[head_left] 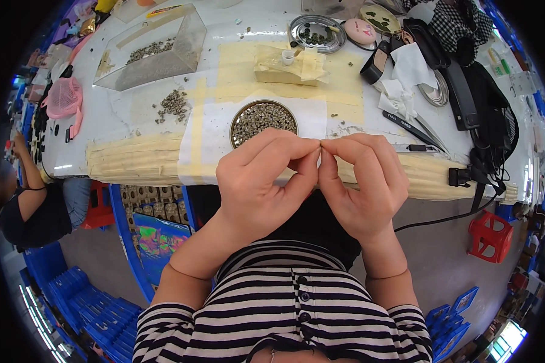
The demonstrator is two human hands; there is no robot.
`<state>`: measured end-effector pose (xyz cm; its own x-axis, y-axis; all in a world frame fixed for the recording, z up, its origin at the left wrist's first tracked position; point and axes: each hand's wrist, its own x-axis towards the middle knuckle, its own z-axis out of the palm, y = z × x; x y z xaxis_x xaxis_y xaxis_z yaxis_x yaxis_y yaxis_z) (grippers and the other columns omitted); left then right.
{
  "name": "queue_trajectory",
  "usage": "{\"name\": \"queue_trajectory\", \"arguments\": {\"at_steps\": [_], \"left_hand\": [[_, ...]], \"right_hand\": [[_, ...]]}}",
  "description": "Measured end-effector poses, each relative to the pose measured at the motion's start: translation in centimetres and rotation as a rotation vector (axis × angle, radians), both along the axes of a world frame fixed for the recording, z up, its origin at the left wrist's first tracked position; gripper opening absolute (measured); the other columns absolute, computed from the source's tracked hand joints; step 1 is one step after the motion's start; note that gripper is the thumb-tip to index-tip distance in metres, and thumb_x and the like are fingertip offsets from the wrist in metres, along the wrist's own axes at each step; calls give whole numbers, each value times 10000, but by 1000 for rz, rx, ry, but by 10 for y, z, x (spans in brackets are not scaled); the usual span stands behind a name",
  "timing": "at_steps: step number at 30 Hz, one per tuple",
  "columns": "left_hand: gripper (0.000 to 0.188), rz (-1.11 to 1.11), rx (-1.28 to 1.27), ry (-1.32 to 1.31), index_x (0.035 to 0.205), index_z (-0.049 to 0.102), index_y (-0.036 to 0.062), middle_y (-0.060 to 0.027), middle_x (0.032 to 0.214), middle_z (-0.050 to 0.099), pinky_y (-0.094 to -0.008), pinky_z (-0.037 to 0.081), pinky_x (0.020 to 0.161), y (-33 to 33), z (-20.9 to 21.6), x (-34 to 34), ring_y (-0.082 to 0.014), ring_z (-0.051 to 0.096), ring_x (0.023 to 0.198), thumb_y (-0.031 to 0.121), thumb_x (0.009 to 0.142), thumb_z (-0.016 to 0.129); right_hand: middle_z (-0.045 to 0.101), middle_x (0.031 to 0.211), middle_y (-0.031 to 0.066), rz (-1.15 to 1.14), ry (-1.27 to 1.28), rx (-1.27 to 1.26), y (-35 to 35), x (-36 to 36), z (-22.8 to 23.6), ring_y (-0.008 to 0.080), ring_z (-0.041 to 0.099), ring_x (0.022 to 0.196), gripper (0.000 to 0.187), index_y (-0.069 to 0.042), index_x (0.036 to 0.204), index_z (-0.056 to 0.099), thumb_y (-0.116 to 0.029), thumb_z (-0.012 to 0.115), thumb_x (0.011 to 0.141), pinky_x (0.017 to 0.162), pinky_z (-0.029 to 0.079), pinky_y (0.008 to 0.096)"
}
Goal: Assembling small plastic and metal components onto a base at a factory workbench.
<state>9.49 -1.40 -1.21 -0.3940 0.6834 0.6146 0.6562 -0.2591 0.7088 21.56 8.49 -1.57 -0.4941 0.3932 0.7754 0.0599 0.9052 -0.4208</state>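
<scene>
My left hand (263,184) and my right hand (364,181) meet fingertip to fingertip above the table's front edge. Thumb and forefinger are pinched together on each side. Whatever sits between the tips is too small to make out. Just beyond my left hand lies a round dish (234,124) full of small grey-brown metallic-looking pieces (264,120), its near edge partly covered by my fingers. The dish rests on a white sheet (312,115) taped to the table.
A clear box (191,39) of similar pieces stands far left, with a loose pile (174,106) before it. A taped block (278,72) holds a small cup (287,57). Tweezers (430,133) and a cutter knife (415,148) lie right. A co-worker (36,199) sits left; a red stool (490,237) stands right.
</scene>
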Motion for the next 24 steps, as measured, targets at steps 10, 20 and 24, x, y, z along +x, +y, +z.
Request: {"name": "queue_trajectory", "arguments": {"at_steps": [10,20,24], "left_hand": [[81,-75,-83,-370,906,698,-43,-89,779,671,-239,557,606,-3,3,2,-127,682,664,-60,827,699],[34,-101,-118,-571,876,670,-44,-59,761,668,-218,542,620,-4,2,3,-84,666,677,-32,855,693],[60,-132,-155,-712,953,673,-42,-68,830,691,-223,542,655,-8,3,6,-89,663,724,-25,896,666]], "right_hand": [[615,794,85,-4,24,-19,-2,-3,-4,240,591,642,218,-20,873,663,51,748,685,548,476,324],[615,775,83,-93,42,57,-6,-7,-6,235,599,645,216,-14,881,666,44,757,693,550,485,323],[624,786,87,-108,63,-37,-3,-6,-13,244,607,655,210,-19,881,673,51,757,702,565,495,323]]}}
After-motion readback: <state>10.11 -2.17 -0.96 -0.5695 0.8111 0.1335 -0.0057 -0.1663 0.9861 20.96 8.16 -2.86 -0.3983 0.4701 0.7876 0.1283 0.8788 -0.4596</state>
